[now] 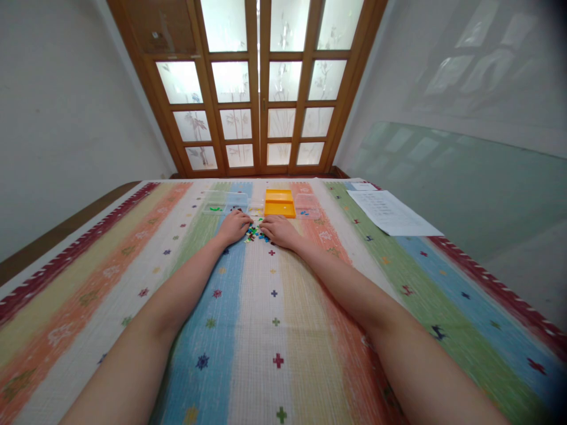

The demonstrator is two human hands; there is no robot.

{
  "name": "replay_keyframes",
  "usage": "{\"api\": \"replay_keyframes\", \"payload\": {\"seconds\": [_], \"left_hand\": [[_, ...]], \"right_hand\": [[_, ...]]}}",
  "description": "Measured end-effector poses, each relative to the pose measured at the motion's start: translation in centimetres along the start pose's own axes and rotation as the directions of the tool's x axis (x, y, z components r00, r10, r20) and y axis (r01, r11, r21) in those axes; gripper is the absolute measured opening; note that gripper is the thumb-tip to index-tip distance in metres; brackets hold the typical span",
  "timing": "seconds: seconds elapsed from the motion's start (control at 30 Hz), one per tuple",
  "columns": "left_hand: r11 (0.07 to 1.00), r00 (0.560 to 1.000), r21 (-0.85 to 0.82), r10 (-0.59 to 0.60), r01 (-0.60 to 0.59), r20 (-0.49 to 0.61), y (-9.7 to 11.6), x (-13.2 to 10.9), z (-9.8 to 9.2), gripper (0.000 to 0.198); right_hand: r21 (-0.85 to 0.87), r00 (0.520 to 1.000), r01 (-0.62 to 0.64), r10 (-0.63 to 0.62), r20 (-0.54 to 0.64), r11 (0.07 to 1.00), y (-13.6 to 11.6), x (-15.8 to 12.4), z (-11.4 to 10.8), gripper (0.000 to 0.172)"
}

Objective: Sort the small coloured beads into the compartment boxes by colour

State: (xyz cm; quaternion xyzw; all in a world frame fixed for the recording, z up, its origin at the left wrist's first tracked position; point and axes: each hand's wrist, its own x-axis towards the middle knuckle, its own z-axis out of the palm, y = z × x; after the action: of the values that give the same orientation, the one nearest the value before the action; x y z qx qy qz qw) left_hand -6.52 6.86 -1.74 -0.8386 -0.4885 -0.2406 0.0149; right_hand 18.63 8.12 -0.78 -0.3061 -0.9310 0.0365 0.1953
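Note:
A small heap of mixed green, blue, dark and pale pieces point(253, 234) lies on the striped cloth between my two hands. At its left edge is my left hand point(234, 228), with the fingers curled and pressed together toward the heap. My right hand point(280, 230) rests at the heap's right side, fingers bent and tips close to the pieces. Both hands look closed, but anything pinched in them is too small or hidden to make out. Just beyond the fingers stands an orange two-part tray point(280, 196). The exact kind of the pieces cannot be told.
Clear plastic trays flank the orange one: the left tray point(204, 200) holds green and dark pieces, the right tray point(312, 200) blue ones. Some yellow pieces point(256, 210) lie between. Printed paper sheets point(390, 213) are at the far right of the tablecloth point(261, 354).

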Motion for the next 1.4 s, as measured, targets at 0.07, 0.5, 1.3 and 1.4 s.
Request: {"api": "replay_keyframes", "payload": {"seconds": [0.07, 0.5, 1.3, 1.4], "left_hand": [[1.000, 1.000, -0.003, 0.003, -0.003, 0.000, -0.1, 0.0, 0.1, 0.031], [1.000, 1.000, -0.016, -0.011, 0.011, -0.030, -0.4, 0.0, 0.2, 0.034], [0.583, 0.685, -0.689, -0.708, 0.430, -0.172, -4.6, 0.3, -0.5, 0.037], [0.376, 0.537, -0.853, -0.832, 0.363, -0.138, -5.9, 0.1, -1.1, 0.041]], "right_hand": [[0.022, 1.000, -0.011, 0.010, 0.003, 1.000, 0.0, -0.1, -0.1, 0.038], [-0.051, 1.000, -0.013, 0.013, -0.001, 0.999, 0.0, 0.0, 0.0, 0.037], [0.017, 0.918, -0.305, 0.299, -0.262, 0.952, 5.6, -1.3, -0.5, 0.033], [0.015, 0.917, -0.307, 0.300, -0.264, 0.952, 5.3, -1.4, -0.5, 0.032]]}}
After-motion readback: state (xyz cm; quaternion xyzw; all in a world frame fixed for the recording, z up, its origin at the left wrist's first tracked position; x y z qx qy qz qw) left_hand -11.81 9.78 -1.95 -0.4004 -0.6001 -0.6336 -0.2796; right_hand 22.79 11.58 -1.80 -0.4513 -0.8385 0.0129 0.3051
